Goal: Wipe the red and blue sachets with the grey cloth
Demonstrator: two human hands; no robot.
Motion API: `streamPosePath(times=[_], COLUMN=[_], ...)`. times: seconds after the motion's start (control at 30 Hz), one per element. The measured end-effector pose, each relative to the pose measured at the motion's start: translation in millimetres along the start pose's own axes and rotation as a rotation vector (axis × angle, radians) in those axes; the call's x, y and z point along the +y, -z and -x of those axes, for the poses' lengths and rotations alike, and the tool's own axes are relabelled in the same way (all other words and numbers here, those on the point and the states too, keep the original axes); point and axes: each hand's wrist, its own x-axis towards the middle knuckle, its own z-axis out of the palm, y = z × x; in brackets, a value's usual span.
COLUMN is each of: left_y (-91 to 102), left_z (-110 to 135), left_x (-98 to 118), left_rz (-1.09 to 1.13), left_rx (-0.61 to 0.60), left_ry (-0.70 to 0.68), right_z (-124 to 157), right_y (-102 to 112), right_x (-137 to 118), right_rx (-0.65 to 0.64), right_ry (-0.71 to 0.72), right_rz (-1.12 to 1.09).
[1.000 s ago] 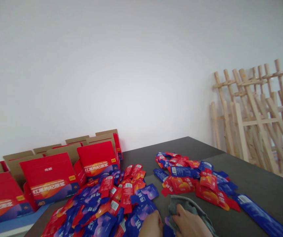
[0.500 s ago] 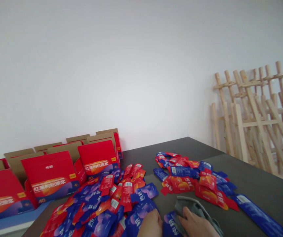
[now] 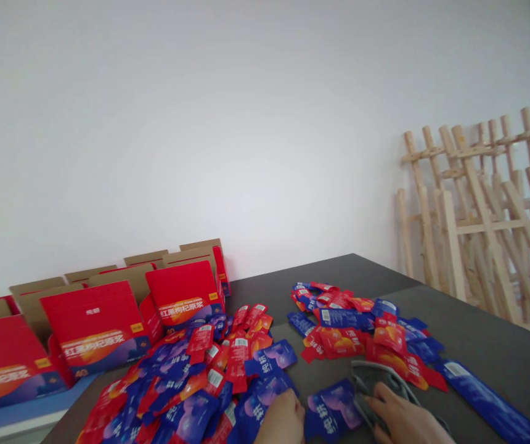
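At the bottom centre, the left hand (image 3: 282,420) is curled at the left end of a blue printed sachet (image 3: 332,408), though I cannot tell whether it grips; the right hand (image 3: 401,416) clutches a grey cloth (image 3: 366,373) at the sachet's right end; the sachet lies on the dark bench (image 3: 477,333), between a red-and-blue sachet heap (image 3: 186,370), lower left, and a smaller pile (image 3: 341,342), right of centre; open red cartons (image 3: 93,320) stand at left.

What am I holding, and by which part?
Your right hand holds the grey cloth by a bunched part, far edge free. Your left hand is at the left end of the blue packet between them; whether it grips is hidden.
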Motion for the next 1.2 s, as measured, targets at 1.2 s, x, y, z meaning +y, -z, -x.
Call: streamPosePath(times=[1.2], left_y=[9.2], left_z=[-3.1], left_x=[-11.6], left_rz=[-0.116], left_rx=[0.103], left_ry=[-0.315], right_z=[-21.4], right_y=[12.0], right_x=[-61.2], right_rx=[-0.028], right_ry=[0.121], right_rz=[0.084])
